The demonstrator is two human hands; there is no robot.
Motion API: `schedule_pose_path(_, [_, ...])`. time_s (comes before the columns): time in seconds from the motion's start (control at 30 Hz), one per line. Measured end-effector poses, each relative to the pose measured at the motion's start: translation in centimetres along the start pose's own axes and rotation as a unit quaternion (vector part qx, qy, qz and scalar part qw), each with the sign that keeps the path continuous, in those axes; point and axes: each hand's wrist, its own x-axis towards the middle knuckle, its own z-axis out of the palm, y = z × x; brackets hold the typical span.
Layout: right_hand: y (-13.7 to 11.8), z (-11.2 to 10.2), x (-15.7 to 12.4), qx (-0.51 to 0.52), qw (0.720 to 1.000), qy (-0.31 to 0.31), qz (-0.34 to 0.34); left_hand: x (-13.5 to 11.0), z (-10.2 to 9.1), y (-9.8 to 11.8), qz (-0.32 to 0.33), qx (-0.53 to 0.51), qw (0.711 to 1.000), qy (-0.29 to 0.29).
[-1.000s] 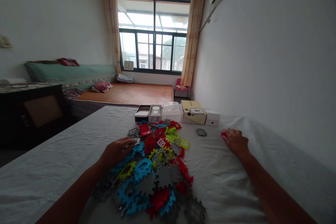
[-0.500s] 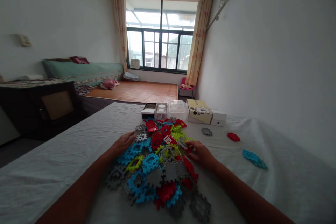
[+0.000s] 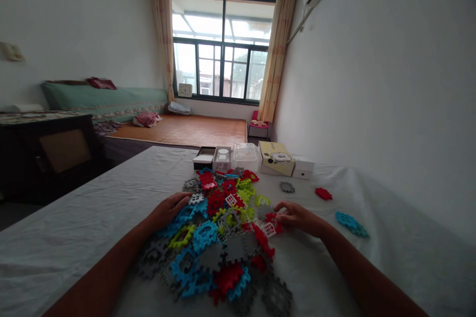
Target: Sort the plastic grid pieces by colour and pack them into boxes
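Note:
A heap of toothed plastic tiles point(image 3: 219, 237) in blue, red, grey and yellow-green lies on the white-covered table point(image 3: 74, 228). My left hand point(image 3: 169, 210) rests on the heap's left edge, fingers curled over blue and grey tiles. At the heap's right edge my right hand point(image 3: 299, 218) pinches a red tile point(image 3: 273, 218), beside a white grid tile point(image 3: 268, 229). Three single tiles lie apart to the right: grey point(image 3: 286, 187), red point(image 3: 323, 193) and blue point(image 3: 351, 224).
Small boxes stand in a row at the table's far edge: a black one point(image 3: 204, 157), a white one point(image 3: 222, 158), a clear tub point(image 3: 245, 156), a yellow box point(image 3: 277, 158), a white box point(image 3: 303, 167). A wall runs along the right. A bed and window lie beyond.
My right hand left a red tile at the far right of the table and came back to the heap, where it now pinches a red tile. My left hand stayed put.

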Motion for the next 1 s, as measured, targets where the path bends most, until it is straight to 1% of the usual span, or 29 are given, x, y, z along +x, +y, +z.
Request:
schedule_pose_path(0.07, [0.2,-0.9,-0.4,0.001,1.000,-0.023,-0.001,0.1,0.0,-0.2,0.004,0.003,1.000,-0.010])
schedule_pose_path(0.1, [0.5,-1.5,-0.4,0.000,1.000,-0.020,-0.004,0.1,0.1,-0.3,0.002,0.005,1.000,-0.014])
schedule_pose_path(0.13, [0.9,-2.2,-0.4,-0.002,1.000,0.003,-0.008,0.1,0.1,-0.4,0.001,0.006,1.000,-0.018])
schedule_pose_path(0.17, [1.6,-3.0,-0.2,-0.008,0.998,0.059,-0.011,0.2,0.1,-0.5,-0.001,0.008,1.000,-0.020])
schedule_pose_path(0.2, [2.4,-4.0,-0.1,-0.017,0.990,0.142,-0.012,0.2,0.1,-0.6,-0.002,0.010,1.000,-0.022])
schedule_pose_path(0.23, [3.3,-5.2,0.1,-0.029,0.971,0.236,-0.008,0.2,0.2,-0.6,-0.001,0.012,1.000,-0.022])
schedule_pose_path(0.27, [4.4,-6.4,0.1,-0.041,0.945,0.326,0.000,0.2,0.2,-0.7,0.000,0.013,1.000,-0.021])
schedule_pose_path(0.3, [5.5,-7.7,0.0,-0.053,0.916,0.398,0.012,0.2,0.2,-0.7,0.001,0.013,1.000,-0.019])
schedule_pose_path(0.33, [6.6,-9.0,-0.1,-0.064,0.891,0.448,0.027,0.2,0.2,-0.7,0.001,0.013,1.000,-0.017])
schedule_pose_path(0.37, [7.6,-10.3,-0.4,-0.075,0.875,0.477,0.042,0.3,0.2,-0.7,0.000,0.014,1.000,-0.016])
schedule_pose_path(0.43, [9.3,-12.3,-1.2,-0.099,0.853,0.507,0.074,0.3,0.2,-0.7,-0.002,0.014,1.000,-0.018])
schedule_pose_path(0.53, [10.8,-13.8,-2.1,-0.149,0.830,0.527,0.109,0.3,0.1,-0.6,0.000,0.016,1.000,-0.022])
schedule_pose_path(0.6, [11.2,-13.9,-2.4,-0.192,0.816,0.533,0.114,0.3,0.1,-0.6,0.001,0.018,1.000,-0.020])
schedule_pose_path(0.67, [11.2,-13.5,-2.5,-0.235,0.810,0.527,0.107,0.3,0.1,-0.6,0.000,0.023,1.000,-0.017])
schedule_pose_path(0.83, [10.0,-12.1,-2.1,-0.296,0.827,0.473,0.069,0.2,0.2,-0.7,0.009,0.032,0.999,-0.018])
schedule_pose_path(0.93, [7.7,-10.4,-1.3,-0.314,0.837,0.447,0.029,0.2,0.2,-0.7,0.012,0.028,0.999,-0.016])
schedule_pose_path(0.97, [6.6,-9.4,-1.0,-0.316,0.848,0.426,0.010,0.2,0.2,-0.7,0.012,0.028,0.999,-0.015])
schedule_pose_path(1.0, [5.4,-8.2,-0.7,-0.309,0.870,0.382,-0.016,0.2,0.2,-0.7,0.012,0.027,0.999,-0.014])
